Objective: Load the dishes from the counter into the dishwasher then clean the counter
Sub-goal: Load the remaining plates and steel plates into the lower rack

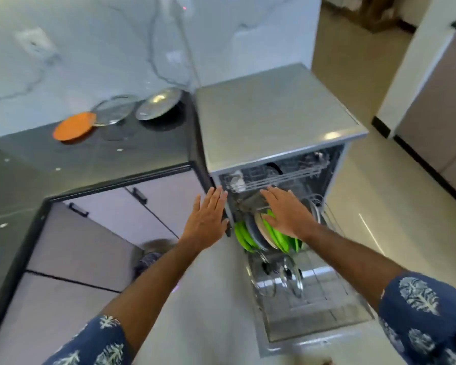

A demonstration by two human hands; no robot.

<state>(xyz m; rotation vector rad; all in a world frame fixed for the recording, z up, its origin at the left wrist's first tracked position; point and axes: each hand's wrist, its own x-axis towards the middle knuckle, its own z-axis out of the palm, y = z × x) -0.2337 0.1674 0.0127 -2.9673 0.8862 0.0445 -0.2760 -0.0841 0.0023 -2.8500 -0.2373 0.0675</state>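
Far to the left of the dishwasher [279,119], on the dark glossy counter [95,156], three dishes are waiting: a flat orange plate [73,126], a clear glass lid [113,110] overlapping its edge, and a shiny steel plate [158,103] nearest the machine. Pale crumbs are speckling the counter, which is looking slick and reflective.

I am holding my left hand [207,219] flat, fingers straight and close together, gripping nothing, just off the dishwasher's left front corner. My right hand [287,214] is hovering open too, fingers extended, over the pulled-out lower rack [327,225], where round green plates [244,237] and a cream one are standing on edge between thin wire tines. Glass lids [291,279] are lying further out on the same rack, above the lowered door.

My worry: the remaining dishes are smooth, so they could slip in a loose grip. The packed upright plates could also knock and chip if I am pushing the rack in carelessly.
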